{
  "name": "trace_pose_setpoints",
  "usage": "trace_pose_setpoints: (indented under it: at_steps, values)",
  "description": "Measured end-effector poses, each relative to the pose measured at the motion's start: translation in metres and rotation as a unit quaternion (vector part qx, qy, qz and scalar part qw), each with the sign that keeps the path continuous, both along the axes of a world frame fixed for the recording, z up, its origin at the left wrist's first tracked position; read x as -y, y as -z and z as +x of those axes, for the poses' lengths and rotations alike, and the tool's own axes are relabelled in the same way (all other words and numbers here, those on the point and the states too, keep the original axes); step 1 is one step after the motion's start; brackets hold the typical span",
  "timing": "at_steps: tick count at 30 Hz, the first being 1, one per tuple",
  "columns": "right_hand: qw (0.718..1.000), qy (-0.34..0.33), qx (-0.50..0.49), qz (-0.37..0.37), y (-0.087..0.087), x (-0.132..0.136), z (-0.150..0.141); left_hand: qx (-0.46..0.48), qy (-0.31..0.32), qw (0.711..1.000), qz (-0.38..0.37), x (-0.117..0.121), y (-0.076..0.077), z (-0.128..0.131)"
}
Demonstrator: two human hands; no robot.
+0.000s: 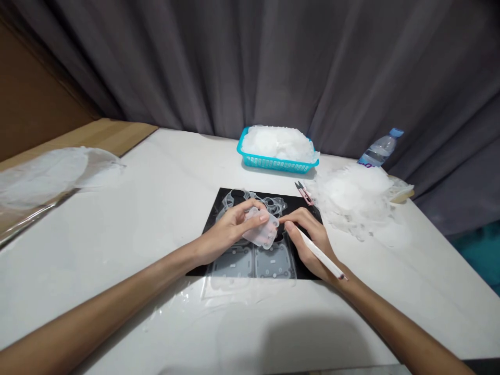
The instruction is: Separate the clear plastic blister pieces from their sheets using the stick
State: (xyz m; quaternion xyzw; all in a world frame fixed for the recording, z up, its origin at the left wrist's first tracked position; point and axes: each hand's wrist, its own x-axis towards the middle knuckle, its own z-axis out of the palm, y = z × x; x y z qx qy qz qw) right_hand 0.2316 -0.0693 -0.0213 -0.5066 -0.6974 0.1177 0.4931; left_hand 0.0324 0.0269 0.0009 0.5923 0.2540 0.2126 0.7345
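My left hand (234,229) pinches a small translucent silicone piece (262,235) with notched edges, held above a black mat (213,211). My right hand (312,242) is closed around a white pen-like tool (322,256), whose dark-tipped back end points toward my wrist. Its working tip is hidden near my fingers, close to the piece's right edge. Under my hands, a clear molded sheet (273,263) with rounded rectangular panels overlaps the mat's front edge. Clear cut-out scraps (234,198) lie on the mat behind my left hand.
A blue basket (279,164) heaped with white translucent pieces stands at the back. Pink-handled thread snips (304,194) lie beside a pile of translucent scraps (351,195), with a water bottle (380,148) behind. Plastic bags (58,169) rest on cardboard at left. A grey curtain (219,67) hangs behind.
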Motion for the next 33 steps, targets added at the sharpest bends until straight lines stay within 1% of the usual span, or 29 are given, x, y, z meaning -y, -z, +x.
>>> trace_pose_setpoints:
  at_steps: [2,5,8,13,16,18,20,22,23,26,28,30,33]
  values:
    - [0.998,0.009,0.032,0.045,0.0,0.002,0.002,-0.004,0.016,1.0,-0.01,0.001,0.001,0.0]
    - [0.984,-0.003,0.13,0.12,0.001,0.005,0.007,-0.007,0.053,0.998,-0.016,0.003,0.001,0.0]
    - [0.97,-0.029,0.197,0.14,0.002,0.006,0.01,-0.016,0.085,0.996,-0.013,0.005,0.002,0.0]
    - [0.97,-0.045,0.192,0.14,0.004,0.005,0.008,-0.03,0.107,0.994,-0.02,0.009,0.004,0.001]
    - [0.976,-0.045,0.163,0.137,0.003,0.005,0.005,-0.059,0.103,0.993,-0.013,0.006,-0.002,0.0]
    - [0.98,-0.039,0.14,0.133,0.002,0.005,0.004,-0.084,0.087,0.992,0.023,-0.004,-0.009,-0.005]
    - [0.983,-0.028,0.124,0.13,0.002,0.004,0.005,-0.091,0.047,0.991,0.083,-0.018,-0.015,-0.014]
    - [0.984,-0.012,0.115,0.133,0.004,0.0,0.006,-0.092,0.006,0.983,0.156,-0.033,-0.017,-0.028]
    - [0.984,-0.002,0.111,0.136,0.005,-0.002,0.007,-0.099,0.001,0.976,0.193,-0.039,-0.016,-0.036]
    - [0.985,0.025,0.109,0.131,0.006,-0.016,0.01,-0.149,0.02,0.946,0.286,-0.047,-0.006,-0.059]
    - [0.987,0.031,0.114,0.107,0.001,-0.032,0.012,-0.179,0.041,0.932,0.313,-0.043,0.001,-0.071]
    - [0.99,0.038,0.107,0.078,-0.01,-0.055,0.015,-0.201,0.065,0.922,0.325,-0.037,0.004,-0.077]
    - [0.993,0.068,0.078,0.054,-0.036,-0.104,0.024,-0.224,0.078,0.901,0.362,-0.03,0.003,-0.082]
